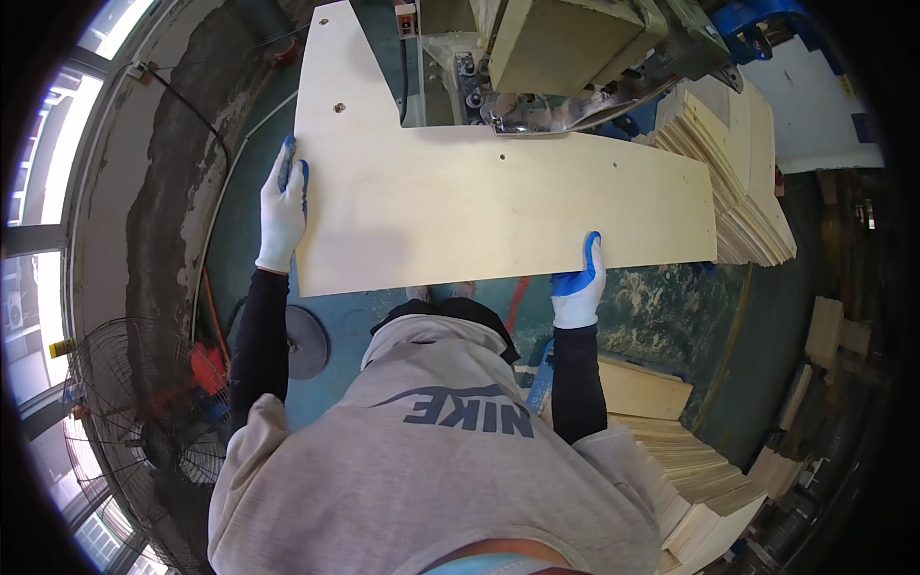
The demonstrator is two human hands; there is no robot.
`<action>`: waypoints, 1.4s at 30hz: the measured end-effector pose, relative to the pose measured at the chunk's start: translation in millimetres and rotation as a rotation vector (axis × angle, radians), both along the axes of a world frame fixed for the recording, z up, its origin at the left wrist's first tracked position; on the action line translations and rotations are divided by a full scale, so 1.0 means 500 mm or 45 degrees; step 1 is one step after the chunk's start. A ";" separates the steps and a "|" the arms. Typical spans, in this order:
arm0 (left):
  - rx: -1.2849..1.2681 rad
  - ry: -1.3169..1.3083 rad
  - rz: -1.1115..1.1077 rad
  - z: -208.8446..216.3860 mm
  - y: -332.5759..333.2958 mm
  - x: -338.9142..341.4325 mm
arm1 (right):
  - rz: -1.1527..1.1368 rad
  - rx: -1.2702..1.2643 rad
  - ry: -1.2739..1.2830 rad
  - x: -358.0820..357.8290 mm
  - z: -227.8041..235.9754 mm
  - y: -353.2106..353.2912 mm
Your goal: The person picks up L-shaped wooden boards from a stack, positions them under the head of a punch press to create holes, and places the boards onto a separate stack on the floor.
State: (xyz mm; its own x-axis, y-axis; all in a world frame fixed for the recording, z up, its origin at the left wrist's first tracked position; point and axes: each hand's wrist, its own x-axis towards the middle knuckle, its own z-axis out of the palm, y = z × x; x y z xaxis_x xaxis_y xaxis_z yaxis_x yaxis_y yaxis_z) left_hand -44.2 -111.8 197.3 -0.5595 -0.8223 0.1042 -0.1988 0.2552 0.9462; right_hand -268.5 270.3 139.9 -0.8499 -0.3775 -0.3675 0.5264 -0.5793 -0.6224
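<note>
A large, pale, L-shaped plywood panel [431,211] lies level in front of me, with a few small holes in it. My left hand [283,213], in a white glove with blue coating, grips the panel's left edge, its fingers partly out of sight. At the near edge, right of the middle, my right hand [581,287] in a matching glove holds the panel, thumb on top and fingers underneath. The panel's inner far edge meets a shiny metal guard [537,120] under a greenish machine [565,48]. What supports the panel from below is hidden.
Stacked plywood panels [733,192] stand at the far right, beside the machine. Another stack [695,479] is near my right side. A wire-cage fan [144,431] stands at the left by the windows. A grey round base [307,343] rests on the green floor [661,316].
</note>
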 end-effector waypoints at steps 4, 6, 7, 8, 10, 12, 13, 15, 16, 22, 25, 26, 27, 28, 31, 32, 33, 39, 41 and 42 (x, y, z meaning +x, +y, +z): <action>0.086 -0.001 0.022 0.007 -0.060 -0.036 | -0.051 -0.025 -0.026 -0.027 -0.015 -0.061; 0.152 -0.055 -0.011 0.036 -0.076 -0.066 | -0.060 -0.050 -0.028 -0.033 -0.008 -0.086; 0.095 -0.089 -0.030 0.029 -0.084 -0.068 | -0.062 -0.022 -0.042 -0.032 -0.004 -0.091; 0.038 -0.122 -0.048 0.015 -0.090 -0.068 | -0.063 0.004 -0.057 -0.029 -0.002 -0.092; -0.109 -0.227 -0.071 -0.023 -0.109 -0.069 | -0.069 0.025 -0.090 -0.032 -0.010 -0.090; -0.046 -0.237 -0.079 -0.038 -0.107 -0.061 | -0.067 0.025 -0.066 -0.025 -0.020 -0.081; -0.016 -0.239 -0.086 -0.030 -0.105 -0.066 | -0.070 0.023 -0.052 -0.022 -0.019 -0.083; -0.073 -0.291 -0.098 -0.024 -0.121 -0.078 | -0.111 0.050 -0.035 -0.029 -0.022 -0.099; -0.098 -0.284 -0.101 -0.035 -0.130 -0.074 | -0.096 -0.001 -0.014 -0.028 -0.025 -0.101; 0.019 -0.239 -0.347 -0.008 -0.096 0.002 | -0.240 0.083 0.024 -0.029 -0.047 -0.099; -0.259 -0.219 -0.351 -0.039 -0.042 0.052 | -0.228 0.047 0.070 -0.024 -0.071 -0.099; -0.187 -0.243 -0.289 -0.042 -0.024 0.049 | -0.225 0.054 0.051 -0.022 -0.082 -0.088; -0.149 -0.233 -0.212 -0.011 -0.011 0.015 | -0.213 0.027 0.068 -0.039 -0.074 -0.102; -0.281 -0.288 -0.179 -0.033 -0.015 0.017 | -0.260 0.087 0.073 -0.026 -0.068 -0.106; -0.225 -0.296 -0.165 -0.031 -0.033 0.003 | -0.229 0.087 0.022 -0.009 -0.036 -0.111; -0.238 -0.300 -0.159 -0.031 -0.039 0.005 | -0.218 0.096 -0.004 -0.007 -0.040 -0.110; -0.251 -0.301 -0.162 -0.032 -0.043 0.002 | -0.216 0.109 -0.030 -0.007 -0.045 -0.107; -0.142 -0.214 -0.163 -0.012 -0.058 -0.003 | -0.357 -0.039 0.006 -0.069 0.020 -0.003; -0.118 -0.180 -0.149 -0.013 -0.069 -0.005 | -0.265 -0.093 0.073 -0.125 0.038 0.043; -0.084 -0.176 -0.180 -0.012 -0.069 -0.009 | -0.267 0.057 0.181 -0.149 0.023 0.060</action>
State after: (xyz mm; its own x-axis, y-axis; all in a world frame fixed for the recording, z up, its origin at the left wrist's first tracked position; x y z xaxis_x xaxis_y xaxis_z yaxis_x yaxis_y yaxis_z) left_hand -48.7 -146.4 191.6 -0.6816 -0.7285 0.0691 -0.2836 0.3500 0.8928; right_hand -343.2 300.2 151.2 -0.9522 -0.1736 -0.2515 0.3033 -0.6366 -0.7090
